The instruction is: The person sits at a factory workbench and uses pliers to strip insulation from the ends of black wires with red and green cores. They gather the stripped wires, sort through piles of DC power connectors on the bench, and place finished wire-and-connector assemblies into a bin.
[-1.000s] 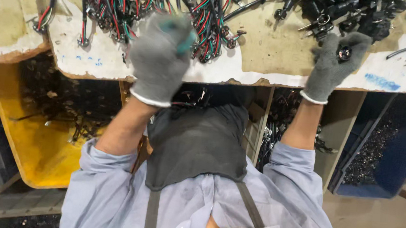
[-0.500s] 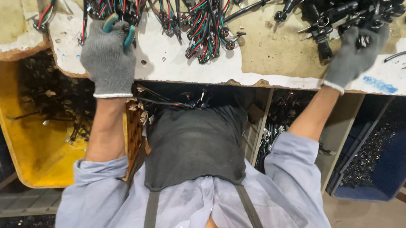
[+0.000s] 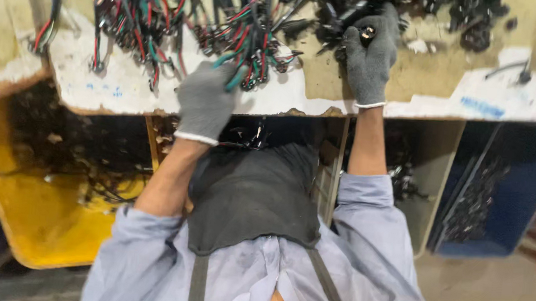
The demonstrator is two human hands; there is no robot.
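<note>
The bundle of red, green and black wires [image 3: 250, 47] lies on the worn bench top [image 3: 126, 88], its strands running away from me toward the far edge. I see my left hand [image 3: 207, 101] right at its near end, gloved fingers curled around a few strands, one green wire across the knuckles. My right hand [image 3: 370, 53] sits farther off to the right, closed on a small black connector [image 3: 368, 32] at the edge of the dark pile of parts [image 3: 457, 12].
</note>
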